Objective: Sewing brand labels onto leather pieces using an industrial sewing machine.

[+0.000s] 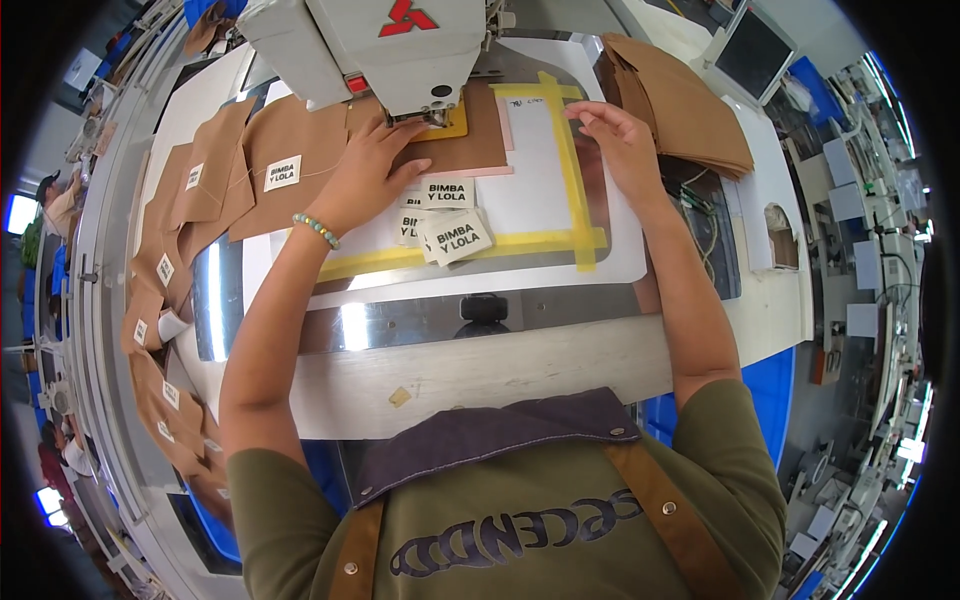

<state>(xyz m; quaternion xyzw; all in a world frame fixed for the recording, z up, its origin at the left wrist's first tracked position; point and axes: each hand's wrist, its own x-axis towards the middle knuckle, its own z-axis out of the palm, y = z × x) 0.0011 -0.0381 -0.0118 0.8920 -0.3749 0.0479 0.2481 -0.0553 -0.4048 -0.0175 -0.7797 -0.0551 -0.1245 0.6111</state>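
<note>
Nearest the camera is an olive shirt (690, 480) with a dark apron flap (490, 435) across it; curved dark lettering runs over the shirt's front. Beyond it, on the far part of the counter (480, 365), a brown panel (490, 120) lies under the machine head (395, 55), a yellow plate (456, 122) on top of it. The left hand (375, 170) is nearer: the panel lies under and just right of its fingers, which are loosely spread and reach to the machine's foot. The panel seems longer left to right, though hand and machine hide much of it. The right hand (615, 135) is over the right-hand yellow tape (570, 170), apart from the panel, which lies to its left; thumb and forefinger come together, but I cannot tell whether they pinch anything.

Just near of the panel is a pile of white labels (460, 235) with bold, readable black capitals. Farther left, brown pieces (290, 150) bear matching labels. A brown stack (680, 110) sits far right, near a screen (755, 45). The head carries a red emblem; small handwriting marks the white sheet (530, 150).
</note>
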